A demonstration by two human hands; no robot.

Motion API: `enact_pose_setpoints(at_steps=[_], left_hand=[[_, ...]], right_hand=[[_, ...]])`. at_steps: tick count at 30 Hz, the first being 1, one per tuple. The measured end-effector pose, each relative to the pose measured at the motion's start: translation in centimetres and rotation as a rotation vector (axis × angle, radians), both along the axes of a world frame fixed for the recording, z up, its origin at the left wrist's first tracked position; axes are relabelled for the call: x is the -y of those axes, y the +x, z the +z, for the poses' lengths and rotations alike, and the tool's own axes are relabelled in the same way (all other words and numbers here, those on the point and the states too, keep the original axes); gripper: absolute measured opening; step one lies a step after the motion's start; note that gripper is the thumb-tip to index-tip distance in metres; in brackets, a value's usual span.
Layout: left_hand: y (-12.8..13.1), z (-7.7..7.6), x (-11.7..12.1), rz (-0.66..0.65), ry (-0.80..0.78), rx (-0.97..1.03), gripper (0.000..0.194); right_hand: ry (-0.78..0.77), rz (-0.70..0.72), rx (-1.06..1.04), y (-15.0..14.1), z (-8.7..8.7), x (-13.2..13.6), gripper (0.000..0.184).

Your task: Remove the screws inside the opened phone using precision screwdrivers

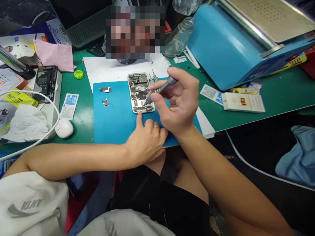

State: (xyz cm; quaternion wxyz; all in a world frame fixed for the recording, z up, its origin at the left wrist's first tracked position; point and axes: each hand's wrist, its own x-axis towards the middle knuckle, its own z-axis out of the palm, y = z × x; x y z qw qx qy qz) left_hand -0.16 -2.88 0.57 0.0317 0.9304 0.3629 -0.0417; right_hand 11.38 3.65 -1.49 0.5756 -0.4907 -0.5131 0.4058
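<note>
An opened smartphone, its inner parts bare, lies on a blue mat. My right hand grips a grey screwdriver between thumb and fingers, its tip slanting down to the phone's lower part. At the phone's near edge rests the stretched index finger of my left hand; the other fingers are bent and hold nothing visible. Left of the phone are a small metal part and a second small part. Slim metal tools, partly hidden by my right hand, lie behind it.
A large blue machine stands at the back right, beside a glass jar. Nearer lies a white box. On the left are another opened device, a white earbud case, a white cable and a green cap.
</note>
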Motion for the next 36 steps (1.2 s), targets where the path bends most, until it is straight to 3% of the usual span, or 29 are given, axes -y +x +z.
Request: enact_pose_setpoints(at_steps=[5, 9, 11, 16, 19, 36], left_hand=[[-0.1, -0.1, 0.2, 0.0, 0.013, 0.012, 0.051], [0.0, 0.2, -0.1, -0.007, -0.019, -0.012, 0.068], [0.1, 0.3, -0.3, -0.005, -0.046, -0.026, 0.071], [0.1, 0.2, -0.6, -0.022, -0.069, -0.044, 0.055], [0.0, 0.1, -0.6, -0.03, -0.052, -0.043, 0.054], [0.1, -0.4, -0.5, -0.03, -0.017, -0.001, 0.051]], right_hand=[[-0.034, -0.04, -0.032, -0.5, -0.4, 0.0, 0.051], [-0.046, -0.052, -0.066, -0.4, -1.0, -0.2, 0.052], [0.032, -0.018, -0.027, -0.2, -1.4, -0.4, 0.05], [0.387, 0.111, 0.182, 0.2, -2.6, -1.3, 0.046], [0.504, 0.139, 0.262, 0.3, -3.3, -1.7, 0.044], [0.537, 0.147, 0.321, 0.2, -3.0, -1.6, 0.043]])
